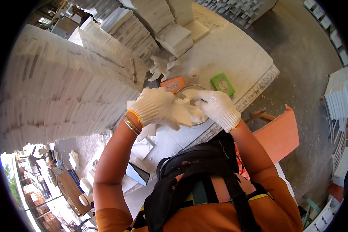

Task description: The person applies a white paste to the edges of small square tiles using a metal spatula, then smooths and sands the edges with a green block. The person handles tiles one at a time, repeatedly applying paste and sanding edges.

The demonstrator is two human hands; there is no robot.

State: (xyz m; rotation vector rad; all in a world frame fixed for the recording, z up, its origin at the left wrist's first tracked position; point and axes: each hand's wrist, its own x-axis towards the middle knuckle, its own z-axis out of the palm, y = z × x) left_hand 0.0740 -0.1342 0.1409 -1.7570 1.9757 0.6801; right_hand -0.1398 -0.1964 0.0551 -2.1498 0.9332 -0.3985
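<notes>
Both my hands wear white knitted gloves. My left hand [155,107] is closed round a small white stone tile [181,113], which sticks out past its fingers toward the right. My right hand [219,108] has its fingers bent together close to the tile's right side; what they pinch, if anything, is hidden. Under and between the hands sits a round metal-rimmed bowl [180,91] with pale contents, including a crumpled white thing [197,115] below my right fingers. Just beyond the bowl lie an orange box [173,84] and a green box [222,84].
Tall stacks of stone tiles [65,89] stand to the left, with more tile stacks [174,38] at the back of the marble table [239,50]. A crumpled white glove [158,69] lies beyond the boxes. Near my left forearm is a phone [137,174]. An orange-pink panel [278,135] stands at right.
</notes>
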